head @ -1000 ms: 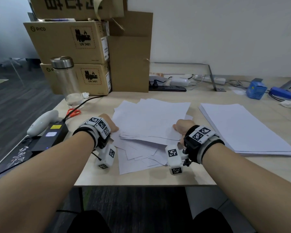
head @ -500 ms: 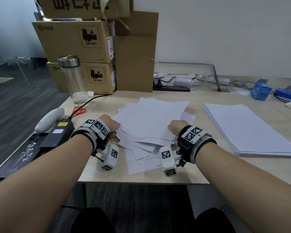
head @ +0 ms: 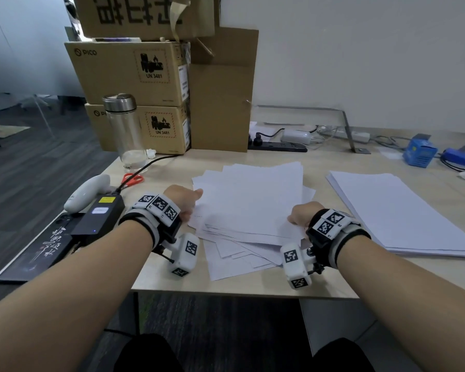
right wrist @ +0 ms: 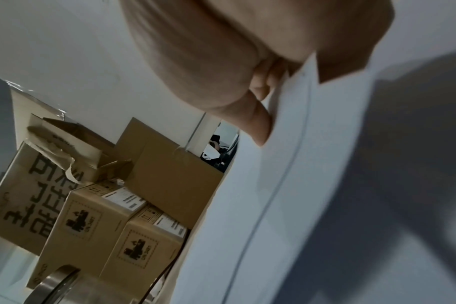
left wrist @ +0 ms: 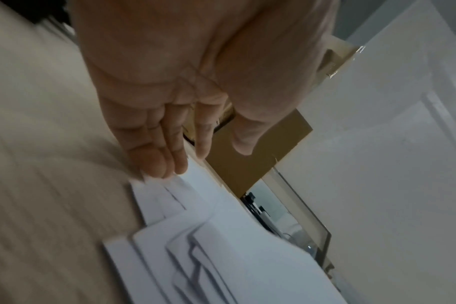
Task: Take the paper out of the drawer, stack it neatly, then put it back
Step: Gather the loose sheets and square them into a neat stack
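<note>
Gripping flat, thin, ragged-edged white paper (head: 253,200): left hand (head: 184,201), right hand (head: 302,214).

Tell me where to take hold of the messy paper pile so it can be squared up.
Grip the messy pile at its left and right edges, one hand from each side. Sheets fan out unevenly toward the near edge, so opposed side pressure should gather them.

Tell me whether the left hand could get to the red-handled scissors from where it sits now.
Probably yes. The scissors lie flat on the desk just beyond the left hand, with only a black cable running beside them. But that hand's straight fingers press the messy paper pile, so it would have to leave it first.
</note>
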